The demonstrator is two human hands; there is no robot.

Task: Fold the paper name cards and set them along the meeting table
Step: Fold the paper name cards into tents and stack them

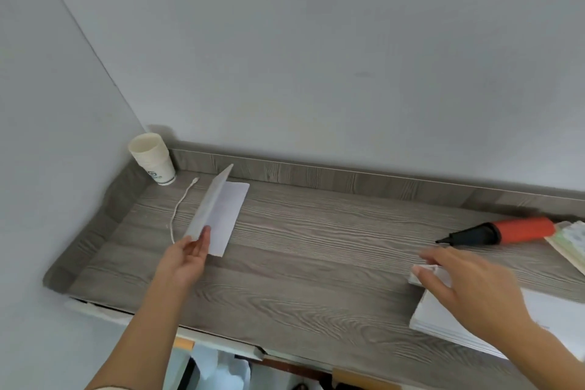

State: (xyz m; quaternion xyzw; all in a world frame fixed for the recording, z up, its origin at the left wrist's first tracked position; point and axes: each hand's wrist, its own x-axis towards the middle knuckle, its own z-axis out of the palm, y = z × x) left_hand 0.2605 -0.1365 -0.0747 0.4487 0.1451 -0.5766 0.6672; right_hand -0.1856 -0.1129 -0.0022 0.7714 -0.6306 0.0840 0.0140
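Two papers sit on the grey wood-grain table [316, 247]: the white stack of paper sheets [443, 318] lies under my right hand [474, 294], fingers spread; the folded white paper name card [215, 215] points away toward the far-left corner, near end pinched by my left hand [186, 263].

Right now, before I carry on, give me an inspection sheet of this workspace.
Surface: grey wood-grain table, raised lip at back.
Job's things: folded white paper card, half open, at left; stack of white paper sheets at right.
Clutter: stack of cream paper cups in far corner; red-and-black hand pump; patterned pad at right edge.
Hands: left hand pinches the card's near end; right hand over the sheets, fingers spread, blurred.
Cables: thin white cord beside the card.
Surroundings: plain white walls.
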